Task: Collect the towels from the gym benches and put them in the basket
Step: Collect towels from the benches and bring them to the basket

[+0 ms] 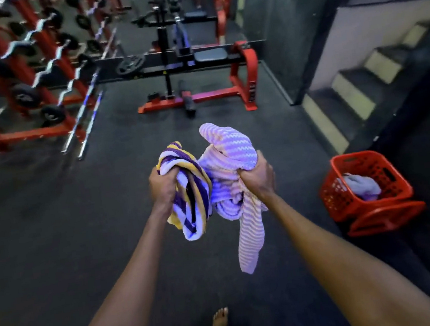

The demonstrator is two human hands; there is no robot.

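My left hand (pixel 162 186) grips a bunched towel with purple, yellow and white stripes (pixel 193 206) in front of me, above the dark floor. Beside it, my right hand (pixel 256 176) clutches a pale pink ribbed towel (pixel 231 160), one end of which hangs down well below my wrist. The two towels touch each other in the middle. A red plastic basket (pixel 348 195) stands on the floor to my right, at the foot of the stairs, with a light grey towel (pixel 363 185) lying inside it.
A red-framed gym bench (pixel 210 55) stands ahead against a mirror. A red rack of barbells and weights (pixel 36 84) lines the left side. Stairs (pixel 361 85) rise at the right. My bare foot (pixel 220 322) shows on the dark rubber floor.
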